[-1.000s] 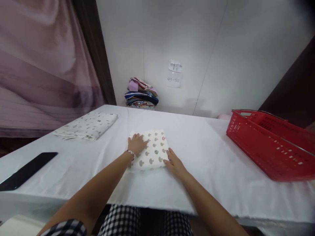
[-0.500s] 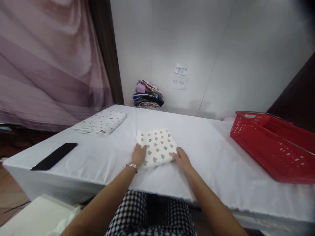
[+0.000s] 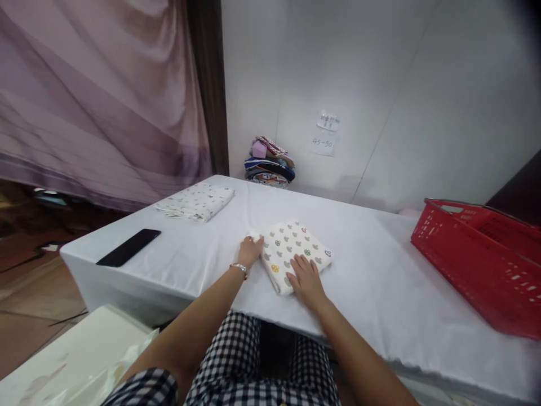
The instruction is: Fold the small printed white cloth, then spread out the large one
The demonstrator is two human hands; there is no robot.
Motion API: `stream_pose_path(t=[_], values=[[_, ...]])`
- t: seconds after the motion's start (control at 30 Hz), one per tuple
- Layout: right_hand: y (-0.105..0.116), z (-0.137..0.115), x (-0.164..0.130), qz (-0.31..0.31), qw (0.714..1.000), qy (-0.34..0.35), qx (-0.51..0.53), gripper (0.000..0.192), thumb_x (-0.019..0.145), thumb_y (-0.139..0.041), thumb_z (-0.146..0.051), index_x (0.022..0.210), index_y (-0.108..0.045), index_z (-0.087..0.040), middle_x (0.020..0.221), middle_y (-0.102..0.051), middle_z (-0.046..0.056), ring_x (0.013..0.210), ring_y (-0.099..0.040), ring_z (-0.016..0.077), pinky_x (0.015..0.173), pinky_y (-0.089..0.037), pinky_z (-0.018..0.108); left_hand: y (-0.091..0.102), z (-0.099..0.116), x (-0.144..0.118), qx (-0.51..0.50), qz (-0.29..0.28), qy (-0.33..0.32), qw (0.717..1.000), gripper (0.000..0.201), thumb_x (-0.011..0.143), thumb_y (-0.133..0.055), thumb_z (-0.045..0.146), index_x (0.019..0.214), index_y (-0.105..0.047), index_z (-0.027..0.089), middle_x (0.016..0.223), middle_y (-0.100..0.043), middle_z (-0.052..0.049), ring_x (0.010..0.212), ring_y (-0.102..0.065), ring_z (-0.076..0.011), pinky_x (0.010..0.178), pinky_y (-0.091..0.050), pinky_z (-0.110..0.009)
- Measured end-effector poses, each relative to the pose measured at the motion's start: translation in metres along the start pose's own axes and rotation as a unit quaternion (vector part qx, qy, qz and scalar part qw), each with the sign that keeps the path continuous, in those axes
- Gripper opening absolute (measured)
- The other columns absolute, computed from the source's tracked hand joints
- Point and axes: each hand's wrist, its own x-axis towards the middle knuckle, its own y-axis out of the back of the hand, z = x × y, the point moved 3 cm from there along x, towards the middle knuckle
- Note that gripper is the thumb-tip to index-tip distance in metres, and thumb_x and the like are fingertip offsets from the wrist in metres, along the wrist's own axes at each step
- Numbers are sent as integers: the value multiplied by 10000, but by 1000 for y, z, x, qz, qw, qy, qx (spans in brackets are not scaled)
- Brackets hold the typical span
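A folded white cloth with small mushroom prints (image 3: 301, 250) lies on the white table (image 3: 372, 282), near its front edge. My left hand (image 3: 251, 250), with a bracelet on the wrist, touches the cloth's left corner with its fingers curled onto the edge. My right hand (image 3: 305, 274) lies flat on the near right part of the cloth, fingers spread. Neither hand lifts the cloth off the table.
Another folded printed cloth (image 3: 196, 201) lies at the table's far left. A black phone (image 3: 128, 247) rests near the left edge. A pile of folded coloured clothes (image 3: 269, 162) is against the wall. A red basket (image 3: 482, 256) stands at right. A pink curtain (image 3: 97, 101) hangs left.
The cloth has been turned on the table, so it now lies at an angle. My right hand moved from its right edge onto its top, my left to the far left corner. The view shifted left.
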Motion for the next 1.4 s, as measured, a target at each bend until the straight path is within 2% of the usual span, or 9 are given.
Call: stream_pose_path(t=[0.17,0.47,0.63,0.87,0.97,1.07,1.2,1.3,1.4], values=[[0,2,-3,26,1000,1,-6,446,947,-379,-382,1336,-492,-194,1455,-406,79,1377,-292,228,1130,-169,438,0,6,26,80,11,-15,997,599,822,-520,467,1281,-451,89,1353,-465,-247,1184,-528,-321,937,-428,-398],[-4,2,-3,36,999,-5,6,439,951,-364,-379,1335,-492,-207,1456,-408,61,1379,-288,216,1133,-155,428,3,4,46,154,-7,-28,988,447,853,-457,422,1171,-518,113,1209,-593,-205,1111,-581,-291,896,-433,-361],[1,8,-5,29,1000,2,10,412,939,-389,-336,1314,-517,-222,1439,-433,59,1367,-312,214,1125,-179,430,9,1,38,175,-11,-28,984,406,852,-456,416,1115,-535,118,1128,-642,-186,1043,-610,-286,844,-449,-354],[21,5,-11,-28,997,-38,55,370,924,-396,-317,1241,-579,-262,1417,-464,37,1365,-321,213,1115,-191,462,39,-17,6,219,-42,-35,974,379,814,-464,478,1000,-587,171,979,-683,-116,918,-638,-274,761,-470,-349],[20,-20,-9,-38,997,-9,64,434,933,-384,-400,1324,-503,-253,1450,-418,45,1370,-309,219,1126,-178,453,41,-7,-3,283,-1,-96,954,383,836,-443,424,1075,-594,167,1134,-623,-142,1047,-587,-291,845,-461,-382],[9,-40,-10,-51,997,37,43,530,915,-417,-427,1402,-405,-218,1486,-355,56,1379,-284,239,1136,-161,443,28,9,-13,320,55,-236,916,368,865,-424,289,1189,-563,180,1327,-517,-137,1241,-455,-278,1027,-353,-422],[-4,-42,-13,-40,998,51,-1,559,897,-436,-358,1429,-362,-204,1505,-314,58,1393,-252,242,1147,-132,435,2,13,-25,298,-18,-421,857,382,916,-394,336,1243,-546,210,1421,-452,-83,1363,-312,-238,1145,-160,-447],[-7,-40,-13,-39,997,59,-13,572,887,-441,-337,1434,-355,-194,1502,-317,65,1394,-250,248,1148,-141,443,-7,4,-25,278,-76,-445,848,404,930,-374,386,1265,-535,229,1411,-470,-62,1359,-328,-220,1141,-185,-435],[-7,-42,-15,-36,997,61,-21,598,869,-458,-311,1440,-345,-170,1507,-302,83,1396,-246,272,1148,-145,461,-9,-1,-21,283,-79,-422,858,415,927,-382,381,1290,-517,230,1412,-469,-66,1351,-345,-215,1135,-205,-424]])
